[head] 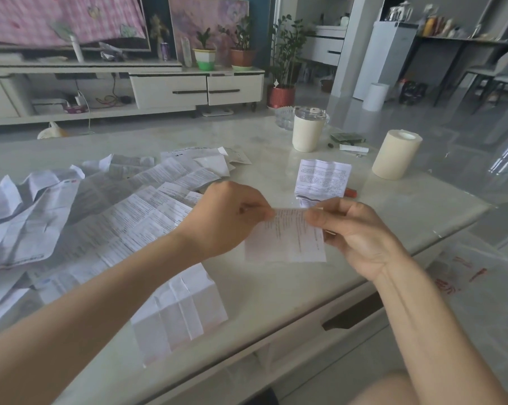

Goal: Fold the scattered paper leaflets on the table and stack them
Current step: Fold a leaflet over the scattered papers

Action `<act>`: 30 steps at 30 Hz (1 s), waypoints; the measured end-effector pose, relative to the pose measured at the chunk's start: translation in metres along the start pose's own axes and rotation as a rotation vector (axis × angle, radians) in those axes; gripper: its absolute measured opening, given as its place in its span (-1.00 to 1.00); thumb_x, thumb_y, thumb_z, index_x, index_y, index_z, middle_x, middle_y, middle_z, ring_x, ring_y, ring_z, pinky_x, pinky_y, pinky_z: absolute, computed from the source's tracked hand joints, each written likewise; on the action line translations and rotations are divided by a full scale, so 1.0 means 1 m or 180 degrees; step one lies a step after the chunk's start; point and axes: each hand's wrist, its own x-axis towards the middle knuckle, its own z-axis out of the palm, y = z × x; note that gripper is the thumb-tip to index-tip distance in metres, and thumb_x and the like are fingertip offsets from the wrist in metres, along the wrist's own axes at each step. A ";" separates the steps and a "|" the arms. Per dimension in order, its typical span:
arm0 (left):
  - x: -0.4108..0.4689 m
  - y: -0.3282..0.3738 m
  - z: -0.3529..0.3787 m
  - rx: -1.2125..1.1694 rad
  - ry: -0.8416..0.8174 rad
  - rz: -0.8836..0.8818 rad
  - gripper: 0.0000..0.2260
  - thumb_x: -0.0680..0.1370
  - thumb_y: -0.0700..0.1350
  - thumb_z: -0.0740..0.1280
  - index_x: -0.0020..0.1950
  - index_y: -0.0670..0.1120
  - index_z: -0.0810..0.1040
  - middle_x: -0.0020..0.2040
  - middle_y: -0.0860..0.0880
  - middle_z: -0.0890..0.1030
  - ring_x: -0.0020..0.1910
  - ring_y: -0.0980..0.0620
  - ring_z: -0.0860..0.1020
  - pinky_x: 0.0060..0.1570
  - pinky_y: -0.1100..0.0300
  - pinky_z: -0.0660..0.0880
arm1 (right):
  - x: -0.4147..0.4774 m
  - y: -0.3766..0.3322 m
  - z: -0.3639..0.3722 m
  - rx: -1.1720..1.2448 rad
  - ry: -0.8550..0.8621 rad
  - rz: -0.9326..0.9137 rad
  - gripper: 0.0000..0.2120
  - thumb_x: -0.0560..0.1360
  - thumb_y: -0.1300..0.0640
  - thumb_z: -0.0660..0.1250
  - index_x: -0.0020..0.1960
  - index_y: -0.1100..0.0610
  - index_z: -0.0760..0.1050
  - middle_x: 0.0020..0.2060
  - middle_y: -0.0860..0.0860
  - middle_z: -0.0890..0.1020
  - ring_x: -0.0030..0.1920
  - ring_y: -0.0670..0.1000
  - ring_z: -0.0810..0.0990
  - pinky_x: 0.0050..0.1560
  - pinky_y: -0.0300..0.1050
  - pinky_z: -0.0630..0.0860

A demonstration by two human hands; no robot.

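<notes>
Both hands hold one small printed leaflet (287, 238) above the pale marble table (276, 287). My left hand (229, 217) pinches its top left corner, and my right hand (349, 232) pinches its top right edge. The sheet hangs down with vertical creases. A heap of unfolded, crumpled leaflets (86, 211) covers the table's left half. One creased leaflet (179, 311) lies flat near the front edge under my left forearm. Another leaflet (320, 178) sits partly folded beyond my hands.
A cream lidded cup (306, 133), a cream paper roll (395, 154), a glass dish (284, 116) and small items stand at the table's far right. A red object (350, 192) lies beside the far leaflet. The table's front edge runs diagonally below my right arm.
</notes>
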 end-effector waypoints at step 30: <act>0.018 0.002 0.036 -0.0377 -0.0779 -0.0800 -0.73 0.51 0.00 0.37 -0.07 -0.23 0.61 -0.26 -0.05 0.51 -0.30 0.07 0.41 -0.27 0.23 0.34 | 0.003 0.011 -0.004 -0.1351 -0.0103 0.0190 -0.94 0.36 0.30 0.48 -0.20 0.24 0.60 -0.37 0.02 0.60 -0.42 -0.07 0.52 -0.40 -0.27 0.48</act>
